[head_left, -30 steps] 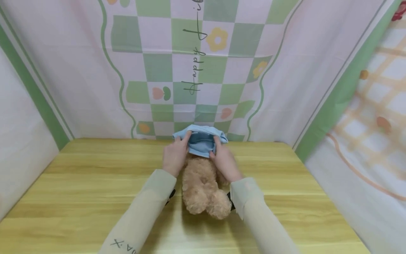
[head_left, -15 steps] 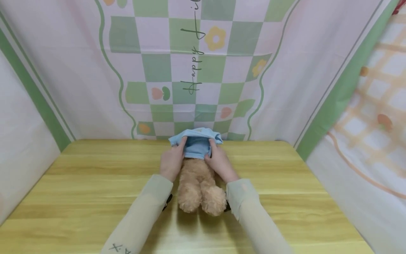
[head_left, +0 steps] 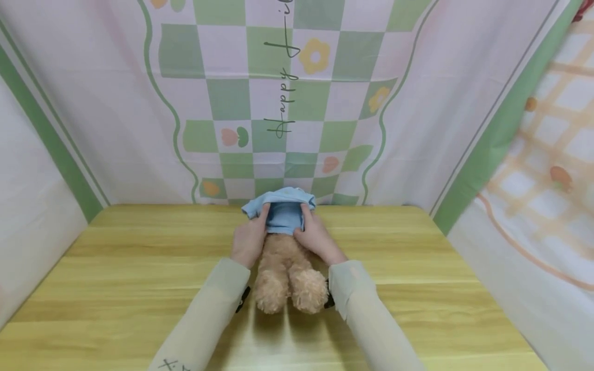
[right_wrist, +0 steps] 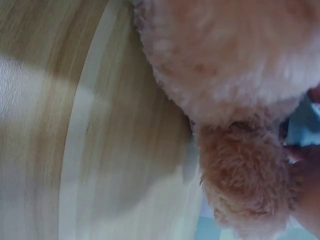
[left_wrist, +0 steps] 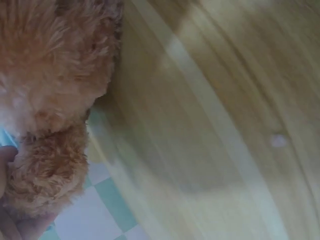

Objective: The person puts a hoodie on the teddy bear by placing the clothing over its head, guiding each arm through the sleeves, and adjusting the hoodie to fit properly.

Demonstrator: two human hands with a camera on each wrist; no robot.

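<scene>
Bench, far edge: I watch left hand and right hand grip blue cloth, probably to spread its opening against the plush toy.

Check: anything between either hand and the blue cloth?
Nothing visible in the head view: left hand and right hand both hold the blue cloth by its edge. In the wrist views, a furry limb of the plush toy lies close beside each hand.
</scene>
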